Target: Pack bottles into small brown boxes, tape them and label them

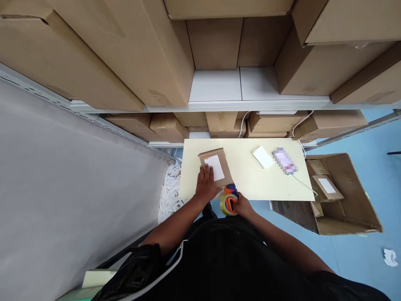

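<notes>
A small brown cardboard parcel (219, 161) with a white label lies on the pale yellow table (250, 184). My left hand (206, 183) rests flat on the parcel's near left part, fingers stretched out. My right hand (242, 205) is closed round the orange handle of a tape dispenser (229, 201) with a roll of clear tape, held at the table's near edge just below the parcel.
A white slip (262, 157) and a phone (284, 160) with a white cable lie on the table's right half. An open cardboard box (336, 194) holding labelled parcels sits on the blue floor at right. Shelves of cardboard boxes (131, 54) stand behind; white paper strips (171, 192) lie at left.
</notes>
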A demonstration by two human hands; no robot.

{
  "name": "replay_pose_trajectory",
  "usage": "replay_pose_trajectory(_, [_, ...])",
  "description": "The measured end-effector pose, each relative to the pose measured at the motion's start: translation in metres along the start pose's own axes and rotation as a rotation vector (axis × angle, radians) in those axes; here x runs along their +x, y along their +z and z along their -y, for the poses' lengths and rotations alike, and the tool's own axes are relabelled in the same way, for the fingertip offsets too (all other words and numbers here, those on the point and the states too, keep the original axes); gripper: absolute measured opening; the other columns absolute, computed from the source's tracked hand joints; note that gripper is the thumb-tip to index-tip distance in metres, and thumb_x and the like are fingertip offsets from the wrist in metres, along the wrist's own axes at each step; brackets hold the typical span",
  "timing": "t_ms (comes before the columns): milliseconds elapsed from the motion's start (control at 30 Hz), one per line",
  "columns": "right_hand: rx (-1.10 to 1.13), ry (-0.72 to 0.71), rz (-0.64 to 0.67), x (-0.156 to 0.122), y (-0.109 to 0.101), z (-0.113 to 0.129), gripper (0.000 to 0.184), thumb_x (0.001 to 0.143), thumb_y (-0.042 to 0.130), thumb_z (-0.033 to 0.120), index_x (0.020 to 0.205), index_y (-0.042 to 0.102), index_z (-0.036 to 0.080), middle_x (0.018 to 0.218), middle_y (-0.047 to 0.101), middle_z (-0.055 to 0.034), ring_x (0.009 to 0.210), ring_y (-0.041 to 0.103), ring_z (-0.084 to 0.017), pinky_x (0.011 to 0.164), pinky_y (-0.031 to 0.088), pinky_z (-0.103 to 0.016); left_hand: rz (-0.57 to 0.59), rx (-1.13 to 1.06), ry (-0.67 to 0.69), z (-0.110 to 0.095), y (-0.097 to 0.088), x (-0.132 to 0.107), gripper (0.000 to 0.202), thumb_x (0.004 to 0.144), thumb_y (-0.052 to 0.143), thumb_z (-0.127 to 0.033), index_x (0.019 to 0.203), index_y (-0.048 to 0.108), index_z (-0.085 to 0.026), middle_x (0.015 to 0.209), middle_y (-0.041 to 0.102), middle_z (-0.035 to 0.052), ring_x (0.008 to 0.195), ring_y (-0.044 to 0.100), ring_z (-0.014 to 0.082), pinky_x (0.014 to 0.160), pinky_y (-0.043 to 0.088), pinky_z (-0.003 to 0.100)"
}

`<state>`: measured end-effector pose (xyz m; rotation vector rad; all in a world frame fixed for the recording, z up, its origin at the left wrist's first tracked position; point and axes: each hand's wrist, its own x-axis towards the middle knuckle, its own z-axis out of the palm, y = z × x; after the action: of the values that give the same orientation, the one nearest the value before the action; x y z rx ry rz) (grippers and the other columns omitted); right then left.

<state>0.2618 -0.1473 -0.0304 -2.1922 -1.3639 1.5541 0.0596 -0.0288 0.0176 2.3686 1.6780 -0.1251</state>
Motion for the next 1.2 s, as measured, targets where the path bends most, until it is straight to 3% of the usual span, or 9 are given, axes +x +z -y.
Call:
replay_pose_trajectory(100, [-0.007, 0.085, -0.087, 0.025, -0.024, 0.014, 0.044, 0.083, 0.064, 0.020, 0.126, 0.056, 0.021, 0.115, 0.075, -0.0075, 0.103, 0.072, -0.022, 0.080, 0.053, -0.026, 0.085, -0.003, 0.026, -0.011, -0.010, -0.012, 0.119, 0.075, 0.069, -0.076, 0.164, 0.025, -0.009, 0.170, 0.018, 0.0267, 0.152, 0.024, 0.0498, 0.119, 0.026, 0.058])
replay_pose_trajectory(200, [-0.204, 0.029, -0.042, 0.056, -0.073, 0.030, 0.048, 0.082, 0.062, 0.016, 0.129, 0.058, 0.019, 0.116, 0.074, -0.0100, 0.103, 0.071, -0.023, 0.078, 0.051, -0.027, 0.165, 0.013, 0.243, 0.010, -0.028, -0.015, 0.101, 0.078, 0.075, -0.065, 0.160, 0.039, -0.018, 0.164, 0.037, 0.0209, 0.146, 0.036, 0.0446, 0.120, 0.026, 0.057])
replay_pose_trajectory(267, [-0.254, -0.023, -0.009, 0.075, -0.102, 0.041, 0.052, 0.079, 0.065, 0.013, 0.131, 0.059, 0.021, 0.114, 0.074, -0.0088, 0.104, 0.070, -0.025, 0.078, 0.049, -0.028, 0.171, 0.032, 0.406, 0.034, -0.038, -0.006, 0.092, 0.079, 0.076, -0.059, 0.159, 0.043, -0.027, 0.165, 0.038, 0.0128, 0.152, 0.029, 0.0416, 0.124, 0.016, 0.058])
replay_pose_trajectory(367, [-0.287, -0.073, 0.025, 0.097, -0.126, 0.057, 0.053, 0.073, 0.069, 0.009, 0.124, 0.064, 0.023, 0.107, 0.075, -0.0073, 0.101, 0.070, -0.027, 0.076, 0.047, -0.028, 0.129, 0.056, 0.364, 0.061, -0.042, 0.013, 0.101, 0.076, 0.078, -0.063, 0.162, 0.036, -0.033, 0.173, 0.021, 0.0087, 0.158, 0.009, 0.0454, 0.123, 0.006, 0.067])
replay_pose_trajectory(567, [-0.249, -0.071, -0.007, 0.085, -0.120, 0.048, 0.054, 0.080, 0.066, 0.012, 0.132, 0.056, 0.023, 0.110, 0.074, -0.0062, 0.099, 0.070, -0.023, 0.076, 0.049, -0.026, 0.089, 0.039, 0.206, 0.055, -0.025, 0.023, 0.103, 0.081, 0.068, -0.071, 0.165, 0.027, -0.030, 0.175, 0.007, 0.0076, 0.159, -0.002, 0.0448, 0.116, 0.028, 0.061])
replay_pose_trajectory(767, [-0.001, -0.017, -0.060, 0.008, -0.044, -0.003, 0.042, 0.081, 0.064, 0.015, 0.122, 0.057, 0.024, 0.110, 0.075, -0.0029, 0.103, 0.071, -0.021, 0.086, 0.053, -0.028, 0.073, 0.019, 0.073, 0.029, -0.021, 0.024, 0.101, 0.084, 0.061, -0.073, 0.167, 0.022, -0.031, 0.176, 0.003, 0.0073, 0.159, -0.002, 0.0432, 0.108, 0.040, 0.060])
replay_pose_trajectory(900, [0.066, 0.060, -0.094, 0.006, -0.012, 0.011, 0.043, 0.079, 0.065, 0.017, 0.120, 0.054, 0.026, 0.109, 0.075, -0.0024, 0.099, 0.072, -0.021, 0.081, 0.055, -0.027, 0.093, -0.034, -0.041, 0.004, -0.022, 0.014, 0.102, 0.085, 0.060, -0.074, 0.167, 0.021, -0.026, 0.175, 0.006, 0.0117, 0.158, 0.001, 0.0453, 0.105, 0.044, 0.059])
replay_pose_trajectory(1100, [-0.297, 0.025, -0.055, 0.071, -0.087, 0.064, 0.045, 0.081, 0.063, 0.016, 0.125, 0.054, 0.020, 0.111, 0.073, -0.0104, 0.100, 0.071, -0.025, 0.073, 0.050, -0.027, 0.154, -0.008, 0.195, 0.020, -0.037, -0.002, 0.104, 0.073, 0.076, -0.071, 0.159, 0.042, -0.022, 0.168, 0.030, 0.0175, 0.153, 0.025, 0.0451, 0.120, 0.029, 0.057])
replay_pose_trajectory(1200, [-0.371, -0.025, -0.012, 0.093, -0.115, 0.084, 0.053, 0.076, 0.067, 0.008, 0.126, 0.055, 0.020, 0.108, 0.073, -0.0119, 0.097, 0.070, -0.027, 0.069, 0.047, -0.028, 0.111, 0.060, 0.378, 0.044, -0.038, 0.010, 0.106, 0.074, 0.076, -0.071, 0.162, 0.037, -0.026, 0.172, 0.022, 0.0137, 0.158, 0.015, 0.0427, 0.126, 0.008, 0.061])
